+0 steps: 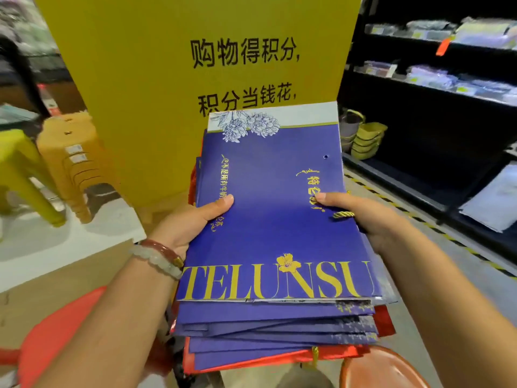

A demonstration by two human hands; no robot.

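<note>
Holding a pile of flat purple bags (pixel 274 323) out in front. Top bag (pixel 268 219) facing up, gold words on it. Left hand (pixel 187 225) on the left edge, right hand (pixel 369 219) on the right edge, just beside a gold rope handle (pixel 342 214). Both thumbs flat on top, fingers tucked under and out of sight, so clamped on the pile from two sides. Hard to tell how many bags sit inside that grip.

Long way of the bags pointing away from the body: big gold letters at the near end, flower drawing at the far end. Both hands about halfway along, neither one nearer. Near ends of the bags not lined up, fanned out a little. A few red bags (pixel 279 357) at the bottom of the same pile. All folded flat, nothing inside as far as can be seen. Probably tidying the pile next, by sliding bags along that long way.

Close behind the pile, a big yellow sign (pixel 140 79). Off to the left, stacked yellow stools (pixel 75 163). Off to the right, dark shelves (pixel 419 88) with clear packs on them, and baskets (pixel 366 138) nested one inside another on a low shelf.
</note>
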